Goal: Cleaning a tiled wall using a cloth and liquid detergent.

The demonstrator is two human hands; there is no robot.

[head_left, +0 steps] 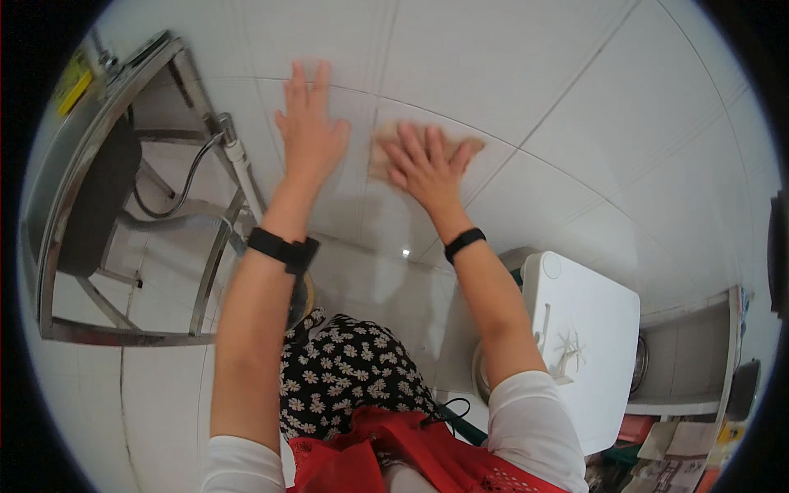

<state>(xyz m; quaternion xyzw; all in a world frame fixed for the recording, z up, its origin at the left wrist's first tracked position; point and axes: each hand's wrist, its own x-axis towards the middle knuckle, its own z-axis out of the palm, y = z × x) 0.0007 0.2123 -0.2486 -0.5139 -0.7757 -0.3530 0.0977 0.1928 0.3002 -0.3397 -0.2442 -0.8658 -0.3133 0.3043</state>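
A beige cloth (382, 160) lies flat against the white tiled wall (493, 66). My right hand (431, 168) presses it there with the fingers spread over it; motion blurs the cloth and the fingertips. To the left of the cloth, my left hand (314, 131) is open, its fingers stretched upward in front of the wall, slightly blurred. Whether the left palm touches the tiles I cannot tell. Nothing shows in that hand.
At the left stands a metal-framed sink stand (197, 90) with a grey hose (193, 177) and a white drain pipe (240, 168). A white lidded bin (592, 329) is by my right arm. Beyond it, a low shelf (682, 407) has papers and packages below.
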